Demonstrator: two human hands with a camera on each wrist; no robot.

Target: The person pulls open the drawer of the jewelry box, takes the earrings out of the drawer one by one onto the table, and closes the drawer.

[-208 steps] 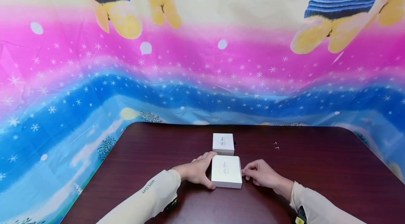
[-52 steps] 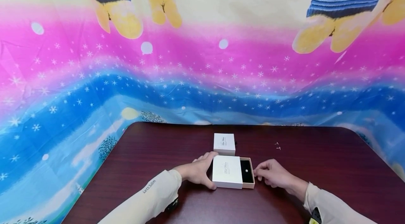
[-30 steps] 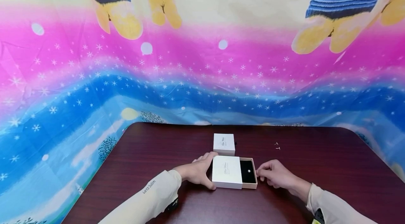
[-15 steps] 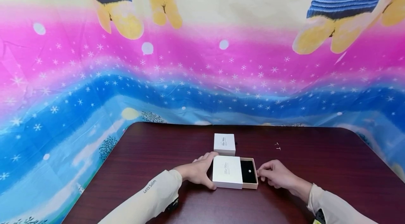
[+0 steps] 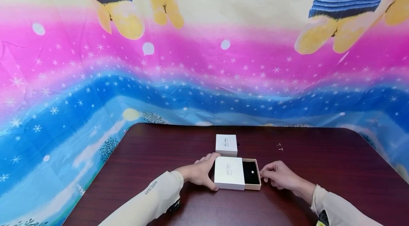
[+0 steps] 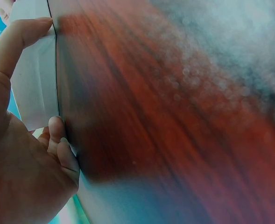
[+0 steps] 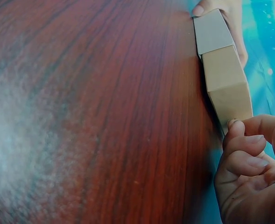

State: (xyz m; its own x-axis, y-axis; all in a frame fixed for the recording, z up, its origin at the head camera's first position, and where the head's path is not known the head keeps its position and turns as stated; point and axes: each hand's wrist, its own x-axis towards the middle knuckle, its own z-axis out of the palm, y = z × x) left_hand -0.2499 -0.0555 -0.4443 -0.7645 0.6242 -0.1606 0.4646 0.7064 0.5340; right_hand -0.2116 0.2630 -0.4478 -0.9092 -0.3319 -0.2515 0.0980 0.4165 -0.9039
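Observation:
In the head view, a white sliding gift box [image 5: 229, 172] with faint printing lies at the table's middle. Its tan drawer [image 5: 250, 187] stands part-way out to the right, showing a black lining [image 5: 248, 179] with a small pearl-like bead [image 5: 252, 172]. My left hand [image 5: 200, 174] holds the outer sleeve from the left, thumb at the near corner, other fingers toward the back. My right hand [image 5: 280, 176] pinches thumb and forefinger at the drawer's right end, seen closely in the right wrist view at the drawer's end wall [image 7: 230, 100]. Whatever lies between those fingertips is hidden.
Right behind the box sits a smaller white box [image 5: 226, 143] with a dark tab on its right side. Two tiny T-shaped pieces [image 5: 281, 149] lie farther right on the dark red wooden table [image 5: 166, 148]. A patterned cloth [image 5: 204, 59] hangs behind the table.
Earlier the box was closed. Its drawer has slid out rightward with my right hand, uncovering the black lining and bead. My left hand stays in place; the last half second shows hardly any movement.

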